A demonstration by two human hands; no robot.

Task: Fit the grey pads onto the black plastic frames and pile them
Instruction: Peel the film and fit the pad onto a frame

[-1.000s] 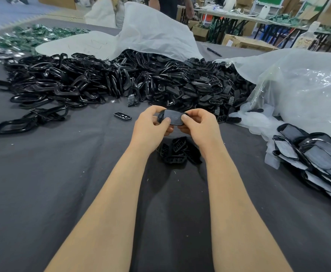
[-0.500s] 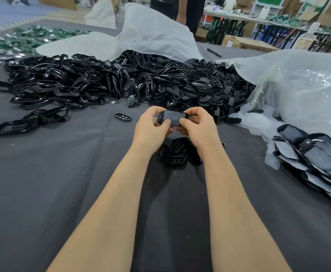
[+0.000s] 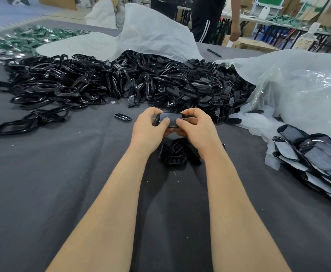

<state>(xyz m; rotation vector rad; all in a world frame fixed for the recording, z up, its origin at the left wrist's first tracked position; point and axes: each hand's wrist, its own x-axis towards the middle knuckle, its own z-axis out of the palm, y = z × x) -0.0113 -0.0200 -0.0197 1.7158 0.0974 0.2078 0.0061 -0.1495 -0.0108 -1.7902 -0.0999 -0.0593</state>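
My left hand and my right hand together grip one black plastic frame with a grey pad on its face, held above the table's middle. Both thumbs press on the pad's surface. Below the hands lies a small cluster of loose black frames. A big heap of black plastic frames spreads across the far side. At the right edge sits a pile of finished frames with grey pads.
The table is covered in a dark grey cloth. Larger black loop parts lie far left, a single frame lies apart. White plastic bags bulge at right. A person stands beyond the table.
Both thumbs have slid inward over the pad, and the piece now faces me more squarely. A person has walked into view behind the table.
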